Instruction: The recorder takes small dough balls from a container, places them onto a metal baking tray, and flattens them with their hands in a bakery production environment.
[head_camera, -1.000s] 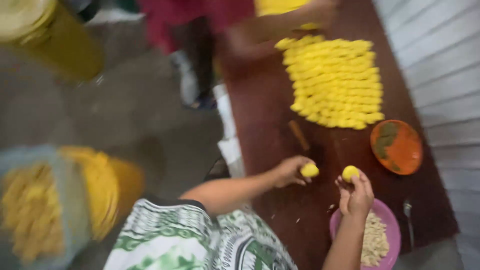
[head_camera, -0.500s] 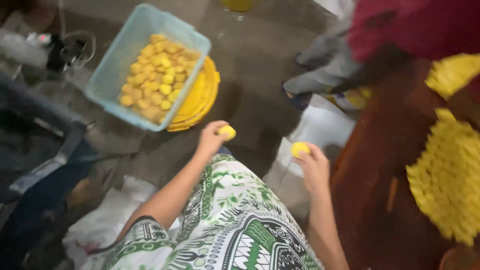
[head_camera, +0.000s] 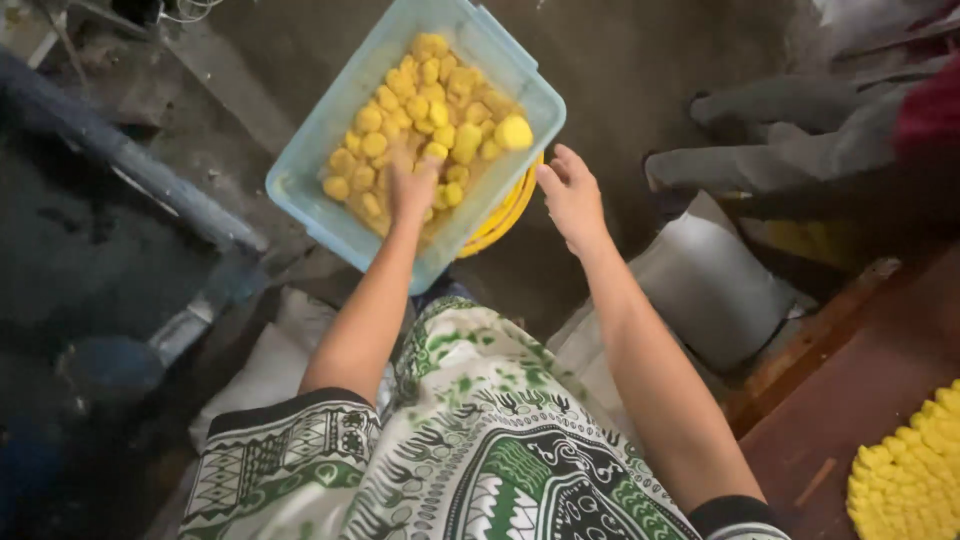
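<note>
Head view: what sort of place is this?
Probably a small, informal food-making workspace: a pale blue plastic tub of yellow dough balls above a bare concrete floor, and rows of yellow pieces on a brown wooden table.

Wooden table (head_camera: 860, 400), yellow pieces in rows (head_camera: 912, 478) — grey pipe (head_camera: 130, 165)

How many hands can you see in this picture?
2. The left hand reaches into the blue tub of yellow pieces; the right hand hovers open beside its rim. Nobody else's hands show.
</note>
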